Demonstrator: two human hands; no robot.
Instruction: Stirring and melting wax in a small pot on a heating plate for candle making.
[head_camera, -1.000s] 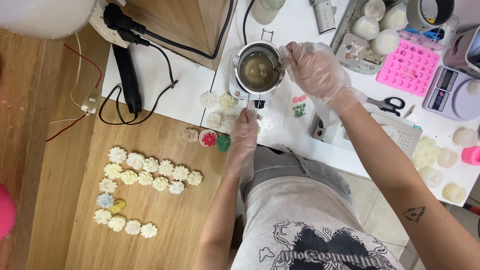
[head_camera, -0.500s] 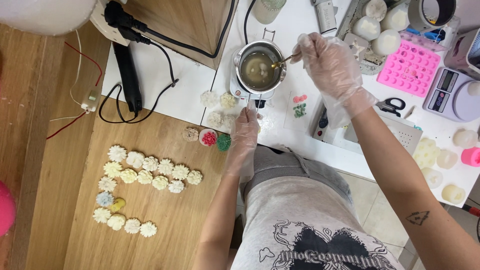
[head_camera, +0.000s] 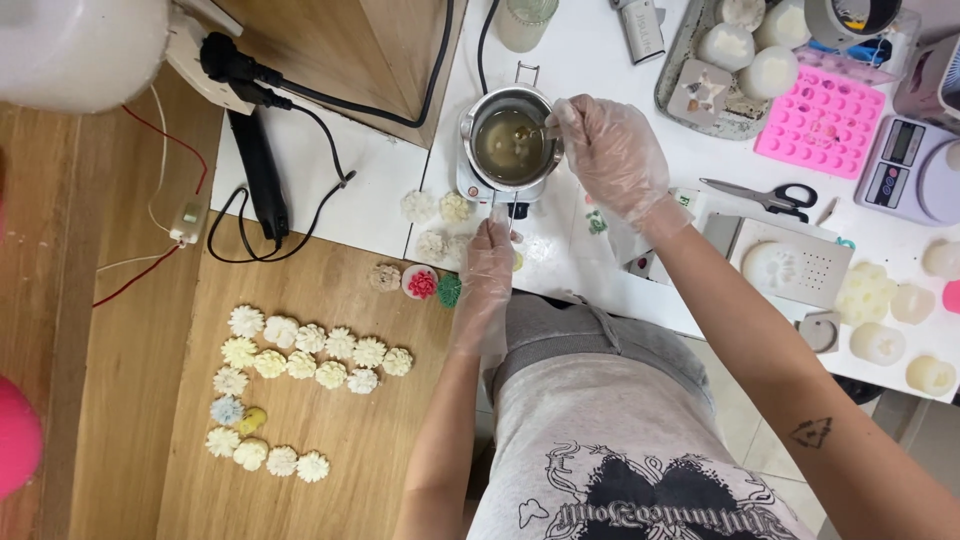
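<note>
A small steel pot (head_camera: 509, 146) of yellowish melted liquid sits on a little white heater on the white table (head_camera: 340, 190). My right hand (head_camera: 610, 155), in a clear plastic glove, holds a thin spoon (head_camera: 528, 131) whose tip dips into the liquid. My left hand (head_camera: 488, 262), also gloved, grips the pot's handle at its near side. Several small cream flower-shaped pieces (head_camera: 436, 222) lie on the table just left of my left hand.
Rows of cream flower pieces (head_camera: 300, 365) lie on the wooden board at left. A pink silicone mould (head_camera: 820, 120), scissors (head_camera: 765, 193), a small scale (head_camera: 905, 165), a tray of white wax shapes (head_camera: 730, 50) and round wax pieces (head_camera: 880, 310) fill the right. Black cables (head_camera: 300, 100) run at top left.
My right hand has come down from the pot's far rim toward its right side, and the spoon now reaches into the liquid. My left hand stays on the handle.
</note>
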